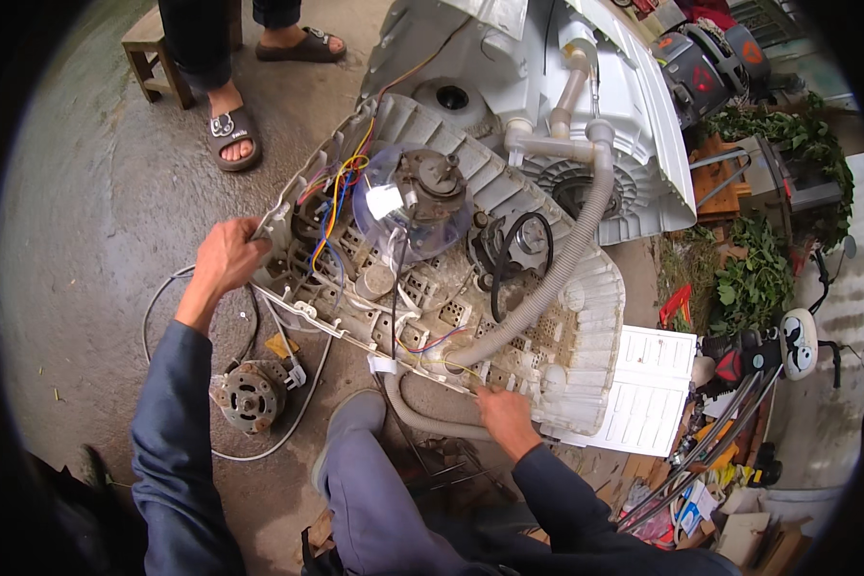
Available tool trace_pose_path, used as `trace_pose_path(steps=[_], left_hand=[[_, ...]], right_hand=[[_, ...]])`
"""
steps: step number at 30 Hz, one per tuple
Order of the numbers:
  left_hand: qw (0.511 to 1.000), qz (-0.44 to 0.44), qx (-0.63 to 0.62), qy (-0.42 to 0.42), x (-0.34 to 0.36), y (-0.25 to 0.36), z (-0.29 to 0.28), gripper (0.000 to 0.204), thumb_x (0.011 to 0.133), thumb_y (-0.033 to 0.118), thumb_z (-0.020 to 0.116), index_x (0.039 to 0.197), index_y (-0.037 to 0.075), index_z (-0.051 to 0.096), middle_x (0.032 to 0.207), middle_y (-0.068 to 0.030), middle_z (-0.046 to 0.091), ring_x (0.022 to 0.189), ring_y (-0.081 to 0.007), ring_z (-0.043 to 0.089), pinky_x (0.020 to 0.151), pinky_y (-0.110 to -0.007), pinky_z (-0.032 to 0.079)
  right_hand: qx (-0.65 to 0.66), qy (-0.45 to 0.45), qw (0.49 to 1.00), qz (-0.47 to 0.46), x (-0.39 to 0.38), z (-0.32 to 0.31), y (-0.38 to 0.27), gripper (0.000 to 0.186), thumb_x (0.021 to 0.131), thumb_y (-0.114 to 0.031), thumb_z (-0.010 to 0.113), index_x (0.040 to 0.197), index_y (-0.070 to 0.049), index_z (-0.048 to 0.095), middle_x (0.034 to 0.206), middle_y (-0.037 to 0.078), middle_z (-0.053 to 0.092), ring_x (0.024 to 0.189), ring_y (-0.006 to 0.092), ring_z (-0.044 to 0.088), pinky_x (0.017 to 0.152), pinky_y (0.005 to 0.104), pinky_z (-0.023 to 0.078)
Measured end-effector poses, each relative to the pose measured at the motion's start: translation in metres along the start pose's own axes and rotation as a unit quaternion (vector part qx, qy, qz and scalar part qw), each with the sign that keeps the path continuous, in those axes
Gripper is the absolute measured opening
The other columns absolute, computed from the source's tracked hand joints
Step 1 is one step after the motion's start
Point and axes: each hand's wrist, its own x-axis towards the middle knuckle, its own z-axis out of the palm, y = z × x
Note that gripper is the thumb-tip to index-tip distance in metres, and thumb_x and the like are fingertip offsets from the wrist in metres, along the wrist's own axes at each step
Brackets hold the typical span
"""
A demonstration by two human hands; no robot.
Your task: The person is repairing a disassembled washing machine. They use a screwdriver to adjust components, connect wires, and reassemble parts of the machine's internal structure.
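Observation:
A washing machine's dirty plastic base (595, 312) lies tilted away from its white tub body (658, 168). My left hand (228, 254) is closed around the base's left corner. At the near edge, my right hand (506, 418) grips the rim, its fingertips partly hidden. Inside the base sit a round motor (432, 182) with a clear plastic cover and, to its right, a second motor (528, 238) with a black loop beside it. Colored wires (328, 221) run along the left side. A ribbed grey drain hose (586, 230) joins the tub pipes to the base.
A loose motor (250, 396) and a grey cable (219, 455) lie on the floor at left. Someone's sandaled foot (235, 142) is near a wooden stool (149, 53). To the right are a white panel (648, 384), leafy plants (754, 274) and assorted clutter.

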Motion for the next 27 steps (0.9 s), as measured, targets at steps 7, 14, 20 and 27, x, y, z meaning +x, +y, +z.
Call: trace_pose_path(steps=[7,14,20,27], left_hand=[[0.998,0.016,0.059,-0.015,-0.029,0.064,-0.056,0.026,0.083,0.019,0.061,0.093,-0.001,0.072,0.090,-0.0302,0.068,0.088,-0.0465,0.068,0.080,-0.051,0.054],[0.998,0.009,0.033,-0.047,-0.030,0.092,-0.110,0.039,0.087,0.027,0.056,0.096,-0.006,0.075,0.086,-0.0229,0.072,0.073,-0.0304,0.068,0.073,-0.042,0.054],[0.984,0.137,-0.071,0.085,-0.019,0.122,-0.116,0.059,0.101,0.056,0.056,0.114,0.001,0.072,0.101,-0.0144,0.070,0.093,-0.0228,0.067,0.083,-0.039,0.054],[0.966,0.240,-0.077,0.064,-0.020,0.152,-0.088,0.086,0.084,0.060,0.074,0.145,0.005,0.047,0.143,-0.0155,0.051,0.134,-0.0351,0.050,0.110,-0.050,0.044]], right_hand=[[0.005,-0.016,1.000,-0.007,-0.036,-0.104,0.014,0.019,0.090,-0.028,0.071,0.097,-0.010,0.068,0.086,0.013,0.069,0.074,0.0391,0.069,0.063,0.0519,0.053],[0.021,-0.055,0.996,-0.071,-0.043,-0.199,0.019,0.033,0.084,-0.040,0.078,0.092,-0.009,0.072,0.076,0.015,0.068,0.074,0.0390,0.066,0.064,0.0483,0.050],[0.036,-0.067,0.996,-0.039,-0.012,-0.251,0.051,0.036,0.074,-0.041,0.085,0.094,-0.012,0.078,0.077,0.017,0.070,0.077,0.0385,0.068,0.068,0.0469,0.052],[0.051,-0.109,0.992,-0.024,0.018,-0.285,0.060,0.041,0.072,-0.034,0.087,0.096,-0.002,0.075,0.084,0.021,0.071,0.085,0.0413,0.069,0.076,0.0469,0.052]])
